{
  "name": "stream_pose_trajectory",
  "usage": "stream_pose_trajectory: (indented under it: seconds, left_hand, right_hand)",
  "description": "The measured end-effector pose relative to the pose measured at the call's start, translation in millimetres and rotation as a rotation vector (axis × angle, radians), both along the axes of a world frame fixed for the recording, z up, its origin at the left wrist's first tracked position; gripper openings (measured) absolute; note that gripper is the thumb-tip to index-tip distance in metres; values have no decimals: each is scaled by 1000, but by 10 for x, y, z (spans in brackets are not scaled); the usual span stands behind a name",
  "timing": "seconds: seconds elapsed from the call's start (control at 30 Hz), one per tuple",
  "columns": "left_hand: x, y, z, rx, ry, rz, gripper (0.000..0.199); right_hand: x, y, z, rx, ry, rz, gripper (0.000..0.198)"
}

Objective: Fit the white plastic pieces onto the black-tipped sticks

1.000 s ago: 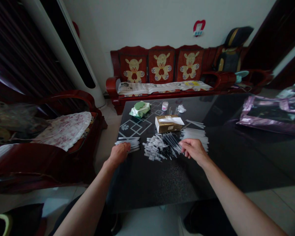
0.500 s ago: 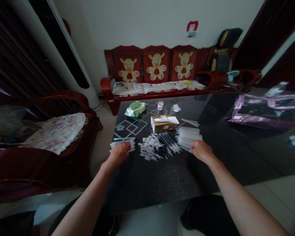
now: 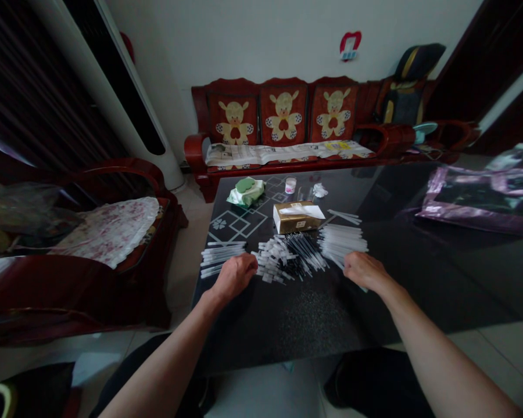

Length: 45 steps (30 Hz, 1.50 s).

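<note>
My left hand [image 3: 237,274] has its fingers bent together at the left edge of a pile of short whitish caps [image 3: 272,255]; anything between the fingertips is hidden. Just left of it lies a row of slim white-and-black pen-like sticks [image 3: 220,255]. Black thin rods [image 3: 305,251] are heaped against the right side of the caps. Further right, a stack of translucent white tubes [image 3: 342,239] is spread out. My right hand [image 3: 364,270] is closed at the near edge of that stack, and the end of a tube [image 3: 364,289] pokes out beneath it.
A gold tissue box [image 3: 298,223] stands behind the piles on the dark table [image 3: 322,331]. Beyond are green wipes [image 3: 246,193], a small cup [image 3: 290,185] and crumpled tissue [image 3: 319,190]. A shiny pink plastic bag [image 3: 479,197] lies at right. Several loose tubes [image 3: 344,217] lie beside the box.
My left hand has moved right, from the row of sticks to the caps. My right hand has drawn slightly nearer, and a tube end now shows under it. The view has shifted a little.
</note>
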<state>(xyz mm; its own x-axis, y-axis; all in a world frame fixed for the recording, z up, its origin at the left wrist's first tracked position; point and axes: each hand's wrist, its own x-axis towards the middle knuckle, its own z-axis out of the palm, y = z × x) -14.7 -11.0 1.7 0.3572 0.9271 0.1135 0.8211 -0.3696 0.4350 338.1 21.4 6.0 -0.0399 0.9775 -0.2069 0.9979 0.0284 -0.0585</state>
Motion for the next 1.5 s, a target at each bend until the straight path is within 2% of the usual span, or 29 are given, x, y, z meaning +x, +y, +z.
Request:
stream_pose_trajectory:
  seconds: [0.17, 0.27, 0.33, 0.5, 0.6, 0.77, 0.9, 1.07, 1.17, 1.27, 1.4, 1.5]
  left_hand:
    - [113, -47, -31, -12, -13, -55, 9]
    - [170, -77, -61, -18, 13, -74, 10]
    - [193, -91, -84, -9, 26, -91, 11]
    - [225, -103, -118, -7, 39, -114, 11]
    - [239, -116, -103, -2, 29, -121, 12]
    - [239, -126, -63, -13, 19, -105, 14]
    - [236, -123, -51, -17, 18, -97, 16]
    - [248, -134, -23, -20, -27, -60, 15]
    - [253, -115, -11, -44, -189, -25, 14]
    - [258, -63, -25, -191, -502, 86, 15]
    - [262, 7, -43, -439, -1051, 224, 35]
    - [254, 22, -37, -523, -1273, 264, 45]
  right_hand:
    - [-123, -24, 39, 107, 356, 40, 15]
    - [-188, -22, -7, 57, 556, 34, 13]
    - [-209, -3, -42, 44, 605, 21, 11]
    - [-319, 52, -47, 112, 529, 24, 10]
    - [-467, 39, -15, 149, 413, 63, 14]
    - [-659, -7, -54, 195, 181, 123, 9]
    - [-711, 7, -124, 181, 70, 149, 14]
    - [-732, 42, -135, 161, 48, 144, 16]
    - [-721, 32, -107, 186, 114, 112, 14]
    - [-718, -30, -78, 192, 308, 82, 11]
    - [-787, -183, -44, 100, 678, 201, 11]
    - [-884, -291, -23, 27, 809, 283, 9]
